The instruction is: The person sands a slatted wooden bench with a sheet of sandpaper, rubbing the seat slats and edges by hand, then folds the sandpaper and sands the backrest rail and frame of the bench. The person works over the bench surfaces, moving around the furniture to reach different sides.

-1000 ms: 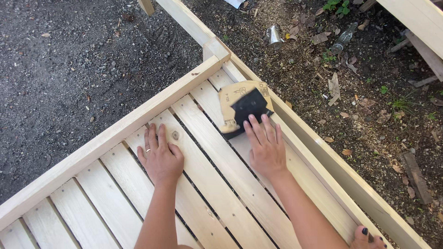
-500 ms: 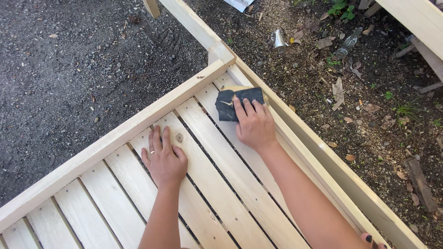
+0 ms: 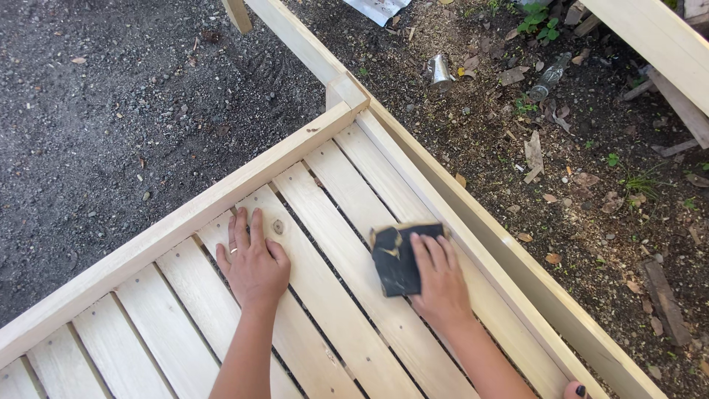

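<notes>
**A:** What is the dark thing under the right hand (image 3: 442,279)?

**B:** It is a sheet of black sandpaper (image 3: 397,257). It lies flat on a pale wooden slat (image 3: 384,222), close to the long side rail (image 3: 473,236) of the slatted frame (image 3: 170,229).

**A:** Is the hand squeezing it?

**B:** No. The grip is not closed. The fingers (image 3: 432,251) are spread out flat and press down on the right part of the sheet. Nothing is pinched.

**A:** How do you think the sandpaper feels?

**B:** I think it is very light and thin. It looks bendy, because one corner curls up and shows a tan back. The dark side is likely rough, so it should not slip much on the wood. Flat fingers on top look like a good way to hold it. It could tear or fold if it catches on a gap.

**A:** And the left hand (image 3: 255,262)?

**B:** It is empty. It rests open and flat on another slat, just beside a small brown knot (image 3: 278,227).

**A:** Any cans or bottles?

**B:** A shiny crushed can (image 3: 439,70) and a clear bottle (image 3: 550,75) lie far off in the dirt (image 3: 591,222). I cannot tell if anything is in them.

**A:** What is on the other side?

**B:** Grey gravel (image 3: 96,125).
</notes>
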Demonstrator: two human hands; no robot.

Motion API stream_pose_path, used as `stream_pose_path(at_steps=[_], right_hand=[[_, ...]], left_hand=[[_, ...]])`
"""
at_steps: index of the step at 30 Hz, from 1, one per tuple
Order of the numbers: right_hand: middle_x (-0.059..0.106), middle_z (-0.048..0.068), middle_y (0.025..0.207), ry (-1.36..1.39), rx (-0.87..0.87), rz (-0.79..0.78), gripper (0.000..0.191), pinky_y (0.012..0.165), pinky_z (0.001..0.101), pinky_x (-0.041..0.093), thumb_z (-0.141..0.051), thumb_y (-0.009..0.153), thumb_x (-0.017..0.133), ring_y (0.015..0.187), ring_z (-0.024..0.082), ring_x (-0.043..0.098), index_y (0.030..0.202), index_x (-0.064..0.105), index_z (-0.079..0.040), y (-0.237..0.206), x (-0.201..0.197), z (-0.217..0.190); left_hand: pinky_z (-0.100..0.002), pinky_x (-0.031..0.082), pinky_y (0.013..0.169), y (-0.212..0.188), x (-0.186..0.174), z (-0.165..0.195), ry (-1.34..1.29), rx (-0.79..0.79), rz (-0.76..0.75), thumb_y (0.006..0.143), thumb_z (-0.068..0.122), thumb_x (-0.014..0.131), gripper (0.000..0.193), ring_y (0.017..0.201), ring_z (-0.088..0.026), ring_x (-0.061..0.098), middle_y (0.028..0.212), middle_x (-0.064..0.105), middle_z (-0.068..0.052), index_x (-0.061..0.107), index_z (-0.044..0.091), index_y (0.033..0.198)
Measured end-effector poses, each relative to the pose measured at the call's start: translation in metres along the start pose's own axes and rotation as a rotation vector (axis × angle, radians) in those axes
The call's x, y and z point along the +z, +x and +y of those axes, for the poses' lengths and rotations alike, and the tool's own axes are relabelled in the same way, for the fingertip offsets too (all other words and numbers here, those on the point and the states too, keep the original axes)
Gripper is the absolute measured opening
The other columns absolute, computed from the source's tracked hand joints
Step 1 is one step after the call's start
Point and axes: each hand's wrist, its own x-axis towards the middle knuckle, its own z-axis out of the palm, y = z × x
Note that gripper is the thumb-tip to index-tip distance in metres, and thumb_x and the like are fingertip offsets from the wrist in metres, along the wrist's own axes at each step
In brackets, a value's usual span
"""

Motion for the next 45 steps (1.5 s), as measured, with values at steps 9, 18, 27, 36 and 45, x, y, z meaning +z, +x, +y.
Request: stream_pose_path(at_steps=[9,18,27,36,45], right_hand=[[0.016,0.012,0.169,-0.068,-0.147,-0.045,0.089,0.125,0.0536,0.01,-0.028,0.083,0.071,0.156,0.038,0.011,0.161,0.027,-0.025,0.202,0.019,-0.07],[0.013,0.01,0.173,-0.125,-0.005,-0.334,0.108,0.122,0.051,0.011,-0.018,0.07,0.078,0.154,0.036,0.009,0.162,0.025,-0.032,-0.052,-0.05,0.012],[0.018,0.011,0.168,-0.071,-0.11,-0.168,0.101,0.123,0.0498,0.015,-0.025,0.071,0.078,0.156,0.033,0.015,0.159,0.028,-0.026,0.087,0.003,-0.006],[0.016,0.009,0.168,0.02,-0.239,-0.102,0.092,0.124,0.0494,0.012,-0.029,0.079,0.076,0.154,0.031,0.016,0.157,0.028,-0.03,0.149,-0.001,-0.04],[0.015,0.019,0.168,-0.015,-0.211,-0.316,0.108,0.117,0.0602,0.012,-0.021,0.06,0.081,0.154,0.044,0.01,0.157,0.032,-0.018,-0.104,-0.044,0.074]], left_hand=[[-0.055,0.016,0.121,-0.001,0.002,0.002,-0.009,0.002,0.027,0.088,0.021,0.047,0.063,0.153,-0.019,0.028,0.164,0.036,-0.003,0.046,0.021,0.152],[-0.059,0.018,0.12,-0.005,-0.001,0.0,-0.034,0.036,0.04,0.091,0.02,0.048,0.062,0.153,-0.022,0.03,0.164,0.036,-0.007,0.046,0.018,0.152],[-0.06,0.019,0.119,-0.003,0.001,0.005,-0.002,0.011,0.029,0.087,0.019,0.048,0.065,0.153,-0.022,0.03,0.163,0.037,-0.007,0.046,0.018,0.152],[-0.058,0.019,0.12,-0.003,0.0,0.003,-0.002,0.015,0.05,0.088,0.02,0.049,0.062,0.152,-0.021,0.032,0.162,0.038,-0.005,0.048,0.019,0.15],[-0.059,0.019,0.119,-0.002,0.003,0.002,-0.001,0.014,0.046,0.087,0.02,0.049,0.065,0.153,-0.021,0.03,0.163,0.037,-0.007,0.046,0.018,0.152]])
